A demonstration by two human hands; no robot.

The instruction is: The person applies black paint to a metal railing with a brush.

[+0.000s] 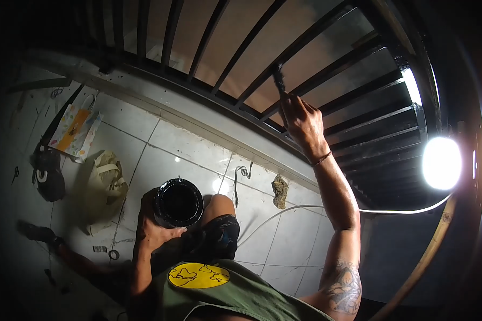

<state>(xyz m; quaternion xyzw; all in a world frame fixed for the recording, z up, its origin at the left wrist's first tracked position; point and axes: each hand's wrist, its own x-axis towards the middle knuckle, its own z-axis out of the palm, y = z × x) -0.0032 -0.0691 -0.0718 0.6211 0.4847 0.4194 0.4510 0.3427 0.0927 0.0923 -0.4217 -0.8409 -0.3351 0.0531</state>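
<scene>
My right hand is closed around a paintbrush, its dark bristles against a bar of the black metal railing. Part of the brush handle is hidden by my fingers. Lower down, my left hand grips a round can of black paint from its left side and underneath. The can's mouth faces up at me, with glossy dark paint around the rim. My knee is just right of the can.
A bright lamp hangs at the right, its white cable crossing the tiles. A bamboo pole leans below it. On the left floor are a cream bag, a printed paper bag and a tape roll. A crumpled rag lies near the ledge.
</scene>
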